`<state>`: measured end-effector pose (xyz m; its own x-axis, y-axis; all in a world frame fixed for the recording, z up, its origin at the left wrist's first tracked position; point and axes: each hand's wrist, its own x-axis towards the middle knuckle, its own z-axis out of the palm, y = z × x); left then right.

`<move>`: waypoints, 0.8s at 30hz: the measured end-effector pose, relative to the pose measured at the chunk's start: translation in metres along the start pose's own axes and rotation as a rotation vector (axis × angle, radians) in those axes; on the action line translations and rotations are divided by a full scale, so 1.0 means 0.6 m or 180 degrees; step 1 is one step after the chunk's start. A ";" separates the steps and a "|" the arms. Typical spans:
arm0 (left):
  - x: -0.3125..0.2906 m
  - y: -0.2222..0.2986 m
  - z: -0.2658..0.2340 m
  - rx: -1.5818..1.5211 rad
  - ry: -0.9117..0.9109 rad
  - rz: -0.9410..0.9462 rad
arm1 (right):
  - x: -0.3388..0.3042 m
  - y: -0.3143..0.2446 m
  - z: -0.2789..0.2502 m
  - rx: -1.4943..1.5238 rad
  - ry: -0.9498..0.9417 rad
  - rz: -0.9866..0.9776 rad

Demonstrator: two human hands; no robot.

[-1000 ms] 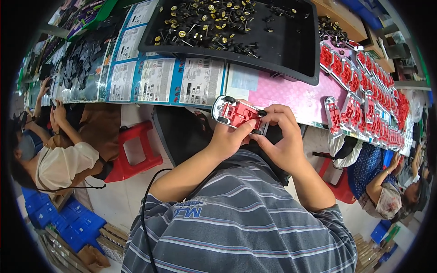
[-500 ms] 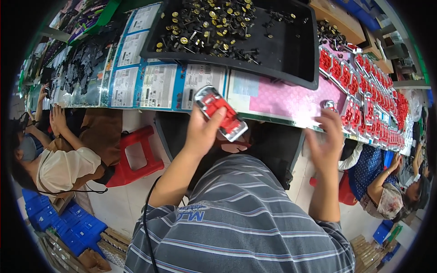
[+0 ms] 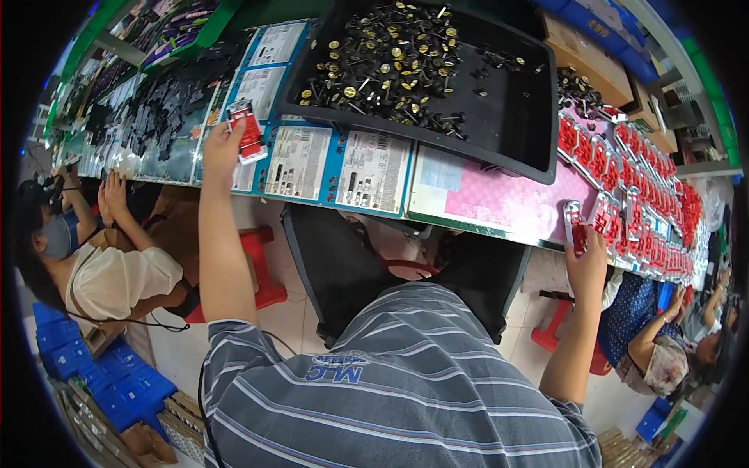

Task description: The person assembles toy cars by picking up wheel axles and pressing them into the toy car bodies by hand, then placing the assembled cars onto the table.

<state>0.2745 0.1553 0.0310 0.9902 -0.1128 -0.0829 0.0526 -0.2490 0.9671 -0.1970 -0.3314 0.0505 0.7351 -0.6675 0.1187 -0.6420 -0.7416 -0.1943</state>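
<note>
One car at each hand

Left hand point(image 3: 221, 156) pinches a toy car point(image 3: 250, 139) over the desk point(image 3: 427, 193), upper left. Right hand point(image 3: 587, 261), right of frame, touches a second car point(image 3: 575, 218); I cannot tell whether it grips. My judgement: set-down left, pick-up right; next calls for a firm right pinch.

Several surfaces carry print. Sheets point(image 3: 296, 162) bordered in blue, at the upper left and centre of the frame, bear dense small print with little dark pictures, too fine to make out. A shirt point(image 3: 406, 405) at the lower centre has a logo point(image 3: 337, 370) of large blue block letters beside smaller, unclear lettering. A blue bin point(image 3: 577, 17) at the upper right shows a short row of characters.
</note>
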 end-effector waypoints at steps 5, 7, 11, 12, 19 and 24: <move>0.046 -0.030 -0.034 0.0970 0.0140 -0.0404 | 0.006 -0.015 0.001 0.0331 0.0202 0.0000; 0.057 -0.039 -0.096 0.2004 0.0286 -0.0068 | 0.003 -0.025 -0.007 0.0284 0.0339 -0.0100; -0.043 0.041 -0.038 0.2557 0.1475 0.1363 | -0.028 -0.091 -0.041 0.1594 0.0196 0.0315; -0.092 0.066 0.010 0.2203 0.1536 0.1418 | -0.038 -0.113 -0.045 0.1817 0.0164 0.0169; -0.408 0.038 0.296 -0.1886 -0.3110 -0.0297 | -0.029 -0.299 -0.057 0.2949 -0.0878 -0.1586; -0.391 0.022 0.303 -0.2470 -0.2528 -0.0836 | 0.136 -0.332 -0.053 0.2576 -0.0055 -0.1456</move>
<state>0.0195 0.0033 0.0193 0.5894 -0.7905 -0.1665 0.5855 0.2760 0.7623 -0.0158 -0.2402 0.1299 0.8866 -0.3157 0.3381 0.0537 -0.6557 -0.7531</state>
